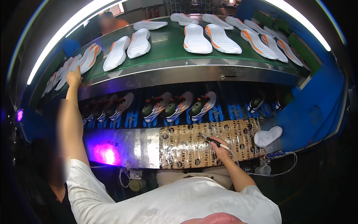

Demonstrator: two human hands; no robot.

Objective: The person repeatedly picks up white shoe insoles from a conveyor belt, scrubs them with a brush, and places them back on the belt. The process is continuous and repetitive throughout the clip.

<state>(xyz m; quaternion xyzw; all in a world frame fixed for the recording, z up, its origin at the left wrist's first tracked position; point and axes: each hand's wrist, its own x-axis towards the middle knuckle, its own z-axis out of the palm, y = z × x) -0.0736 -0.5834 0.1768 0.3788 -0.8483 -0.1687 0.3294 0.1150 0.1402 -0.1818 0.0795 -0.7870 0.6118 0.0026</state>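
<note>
A slim black-and-white pen-shaped tool (213, 141) with a pale cable is grasped in the right hand (221, 149), right of the frame's centre, over a brown printed sheet (181, 145). At upper left, the left hand (74, 77) reaches white, orange-edged shoe soles (90, 59) on a green belt (166, 48); whether it grips one, I cannot tell. White-orange-blue shoes (181, 106) stand mid-frame.

White soles (197, 39) atop a green conveyor belt (167, 49)
</note>
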